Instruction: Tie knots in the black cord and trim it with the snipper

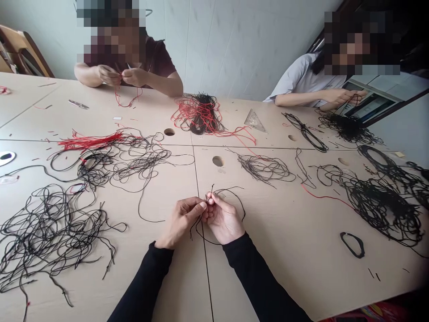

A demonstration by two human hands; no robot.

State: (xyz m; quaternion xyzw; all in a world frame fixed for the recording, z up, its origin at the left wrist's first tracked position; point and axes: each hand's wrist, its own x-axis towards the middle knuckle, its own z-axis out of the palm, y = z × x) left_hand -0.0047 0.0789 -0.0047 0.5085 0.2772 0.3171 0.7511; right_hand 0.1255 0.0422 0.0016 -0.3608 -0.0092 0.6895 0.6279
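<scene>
**Item 1, in hand:** one length of thin black cord [231,189], pinched at a short end between the fingertips of both hands. Its loop arcs out beyond the right hand, and a loose tail hangs below the left.

**Item 2:** left hand [182,222] and right hand [225,219], bare, in black sleeves, held close together at the middle of the near side, fingertips meeting with a narrow grip on the cord.

**Surface:** pale wood-finish worktop [295,255], made of joined panels with round holes.

**Left of the hands:** large tangle of black cords [50,232], well apart from them; farther on, a bundle of red cords [90,142] beside looser black loops.

**Right of the hands:** dense heap of black cords [378,208], crossed by one red strand [325,196]; near it, a small black coil [352,244].

**Far side:** mixed red-and-black heap [201,115], with a clear plastic set square [254,120] to its right.

**Other people:** a co-worker's hands [120,77] at far left work red cord; another co-worker's hands [342,96] at far right hold black cord.
</scene>
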